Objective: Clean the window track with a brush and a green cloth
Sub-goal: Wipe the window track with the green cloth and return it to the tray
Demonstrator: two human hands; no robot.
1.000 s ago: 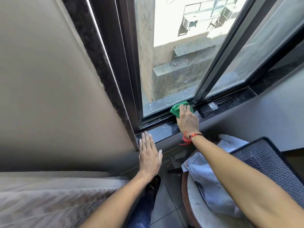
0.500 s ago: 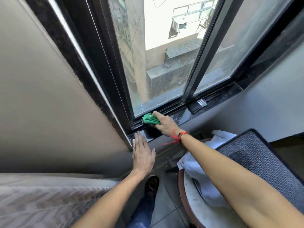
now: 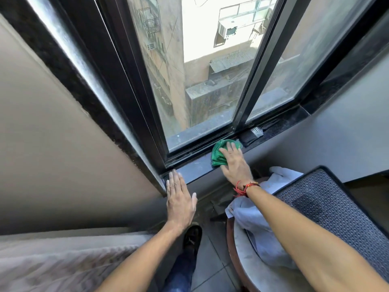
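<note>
The green cloth (image 3: 219, 153) lies bunched on the dark stone sill (image 3: 195, 168), against the window track (image 3: 200, 147). My right hand (image 3: 234, 164) presses flat on the cloth, fingers spread over it. My left hand (image 3: 180, 199) rests flat with fingers together on the sill's left end and the wall below. The brush (image 3: 252, 134), dark-bristled with a metal ferrule, lies on the sill just right of the cloth, untouched.
A round-backed chair (image 3: 237, 249) draped with a pale blue cloth (image 3: 252, 216) stands close below my right arm. A patterned grey cushion (image 3: 332, 209) is at the right. A striped fabric surface (image 3: 63, 262) fills the lower left. My shoe (image 3: 192, 236) is on the tiled floor.
My right hand slid the cloth left along the track, then back right toward the brush and onto the sill; it now lies flat over the cloth. The left hand stayed put.
</note>
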